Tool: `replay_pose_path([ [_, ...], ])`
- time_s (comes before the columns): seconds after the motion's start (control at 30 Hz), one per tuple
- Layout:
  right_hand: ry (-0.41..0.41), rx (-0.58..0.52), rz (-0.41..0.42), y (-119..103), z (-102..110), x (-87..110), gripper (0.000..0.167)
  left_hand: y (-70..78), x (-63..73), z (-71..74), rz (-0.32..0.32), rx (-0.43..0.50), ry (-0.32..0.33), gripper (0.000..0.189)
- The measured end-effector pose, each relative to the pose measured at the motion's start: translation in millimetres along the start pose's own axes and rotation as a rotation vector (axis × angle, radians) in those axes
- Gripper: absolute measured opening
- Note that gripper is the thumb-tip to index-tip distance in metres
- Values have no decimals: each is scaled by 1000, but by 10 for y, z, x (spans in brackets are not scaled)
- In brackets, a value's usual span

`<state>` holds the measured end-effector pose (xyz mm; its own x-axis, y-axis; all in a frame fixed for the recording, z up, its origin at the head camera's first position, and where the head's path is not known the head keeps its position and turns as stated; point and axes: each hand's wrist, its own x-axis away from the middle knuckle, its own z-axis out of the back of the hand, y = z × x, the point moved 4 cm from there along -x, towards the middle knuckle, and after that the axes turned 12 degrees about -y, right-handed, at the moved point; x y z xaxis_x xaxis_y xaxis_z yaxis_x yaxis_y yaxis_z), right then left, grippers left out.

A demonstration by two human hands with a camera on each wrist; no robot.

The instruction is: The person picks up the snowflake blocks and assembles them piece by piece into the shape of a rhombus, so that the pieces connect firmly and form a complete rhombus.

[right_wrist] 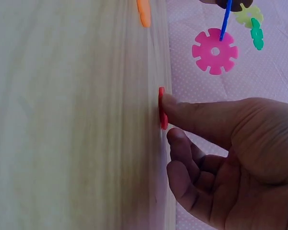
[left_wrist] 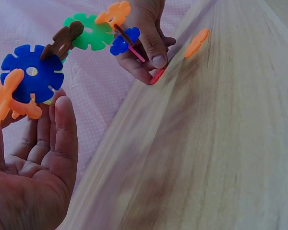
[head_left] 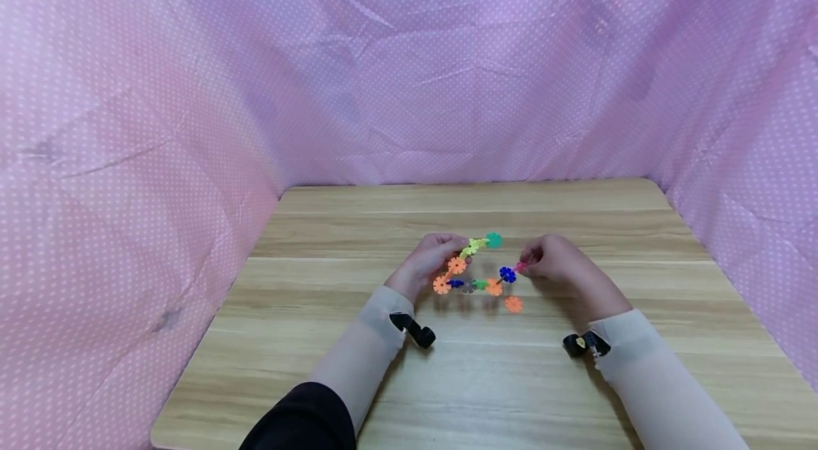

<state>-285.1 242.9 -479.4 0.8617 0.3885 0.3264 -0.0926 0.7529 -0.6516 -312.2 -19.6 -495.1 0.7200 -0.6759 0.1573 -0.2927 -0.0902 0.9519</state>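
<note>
My left hand [head_left: 429,260] holds a chain of interlocking notched plastic discs, gripping it near its yellow discs [head_left: 473,248]. From a teal disc [head_left: 493,240] at one end, the chain bends round through orange, blue, brown and green discs. A pink disc [right_wrist: 215,51] hangs at its other end, joined to a blue disc [head_left: 508,275]. Close to that end, my right hand [head_left: 552,258] pinches a loose red disc [right_wrist: 162,109] low at the tabletop, thumb against its face. In the left wrist view, the left thumb is mostly hidden behind an orange disc [left_wrist: 5,103].
A single orange disc [head_left: 513,304] lies loose on the wooden table [head_left: 479,379], nearer me than the right hand. Pink dotted cloth [head_left: 409,81] hangs behind the table and along both sides. Each wrist wears a small black camera.
</note>
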Motion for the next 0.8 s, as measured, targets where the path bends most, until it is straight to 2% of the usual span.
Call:
replay_pose_path([
  [0.2, 0, -50, -8, 18, 15, -8, 8, -2, -8, 4, 6, 2, 0, 22],
  [0.33, 103, -98, 10, 0, 86, -1, 7, 2, -8, 3, 2, 3, -1, 21],
  [0.43, 196, -148, 60, -41, 151, 4, 11, 1, -12, 11, 2, -2, 1, 20],
  [0.5, 231, -193, 98, -72, 174, 1, 11, 0, -16, 15, 6, -2, 4, 19],
  [0.63, 257, -261, 154, -131, 186, -12, 12, 0, -18, 21, 14, -1, 9, 19],
  [0.8, 263, -310, 175, -163, 172, -17, 12, -12, -18, 40, 23, -11, 12, 23],
])
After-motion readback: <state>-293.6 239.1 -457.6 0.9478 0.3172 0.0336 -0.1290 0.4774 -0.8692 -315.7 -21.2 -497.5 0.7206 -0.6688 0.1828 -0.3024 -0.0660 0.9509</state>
